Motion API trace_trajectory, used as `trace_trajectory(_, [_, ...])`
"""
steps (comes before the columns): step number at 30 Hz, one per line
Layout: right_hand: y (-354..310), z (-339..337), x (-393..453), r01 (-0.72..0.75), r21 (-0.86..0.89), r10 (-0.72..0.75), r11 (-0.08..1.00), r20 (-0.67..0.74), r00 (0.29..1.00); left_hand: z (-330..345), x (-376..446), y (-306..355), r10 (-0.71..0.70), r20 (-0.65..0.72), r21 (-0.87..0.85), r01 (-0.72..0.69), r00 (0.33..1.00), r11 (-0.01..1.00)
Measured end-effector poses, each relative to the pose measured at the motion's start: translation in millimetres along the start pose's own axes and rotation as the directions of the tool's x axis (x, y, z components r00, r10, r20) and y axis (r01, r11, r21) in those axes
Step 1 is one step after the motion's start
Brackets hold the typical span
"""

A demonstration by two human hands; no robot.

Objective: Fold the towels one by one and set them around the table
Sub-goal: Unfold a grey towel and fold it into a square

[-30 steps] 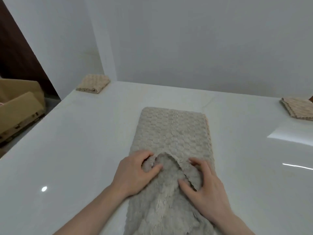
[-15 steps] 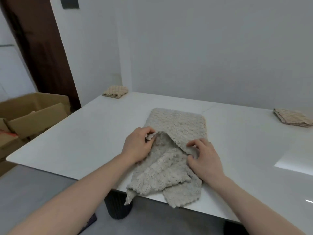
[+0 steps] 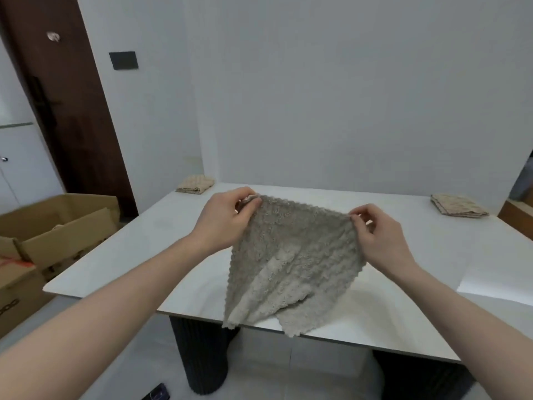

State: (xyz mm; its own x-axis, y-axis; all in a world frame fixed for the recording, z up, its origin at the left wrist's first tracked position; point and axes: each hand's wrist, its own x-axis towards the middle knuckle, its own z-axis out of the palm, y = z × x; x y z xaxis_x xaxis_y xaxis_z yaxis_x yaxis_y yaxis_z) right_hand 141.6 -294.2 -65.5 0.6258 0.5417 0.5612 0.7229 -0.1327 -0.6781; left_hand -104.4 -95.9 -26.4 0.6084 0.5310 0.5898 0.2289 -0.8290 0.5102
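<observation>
Open brown cardboard boxes (image 3: 57,226) are sitting on the floor beside the left edge of the tabletop, flaps standing up, with something orange showing in the nearest one. Behind them, a dark brown wooden door (image 3: 66,111) is standing in the left wall, its black handle (image 3: 46,103) facing me. A small black rectangular wall plate (image 3: 123,60) is hanging just right of the door. A dark ribbed pedestal leg (image 3: 202,356) is holding up the near edge, and a small dark object (image 3: 157,393), too blurred to name, is lying on the pale floor by its foot.
</observation>
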Motion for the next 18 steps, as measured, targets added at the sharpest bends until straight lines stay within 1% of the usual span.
trace_trajectory(3, [-31.7,-29.2,6.9,0.008,0.157,0.006,0.988,-0.089,0.996,-25.9,0.0,24.5,0.034,-0.07,-0.066,-0.038,0.997,0.997])
trace_trajectory(6, [-62.9,-54.6,10.3,0.06,0.29,-0.01,0.955,-0.171,0.985,-49.9,1.7,44.0,0.042,-0.119,-0.135,-0.058,0.992,0.989])
trace_trajectory(8, [-77.4,-67.5,13.9,0.093,0.325,-0.026,0.941,-0.206,0.978,-62.5,6.7,52.1,0.056,-0.134,-0.173,-0.079,0.989,0.982])
trace_trajectory(10, [-84.2,-74.9,18.9,0.096,0.34,-0.027,0.935,-0.204,0.979,-70.9,13.5,55.6,0.053,-0.139,-0.2,-0.08,0.989,0.977])
trace_trajectory(12, [-84.9,-76.5,25.0,0.09,0.34,-0.028,0.936,-0.181,0.983,-73.5,21.4,55.5,0.023,-0.126,-0.217,-0.05,0.992,0.975])
trace_trajectory(14, [-77.4,-72.3,34.2,0.07,0.302,-0.027,0.951,-0.144,0.989,-68.9,30.4,49.6,-0.029,-0.095,-0.19,0.011,0.995,0.982])
trace_trajectory(18, [-47.7,-49.2,53.3,0.007,0.105,-0.003,0.994,-0.033,0.999,-44.3,44.2,25.8,-0.142,0.025,-0.031,0.143,0.99,0.989])
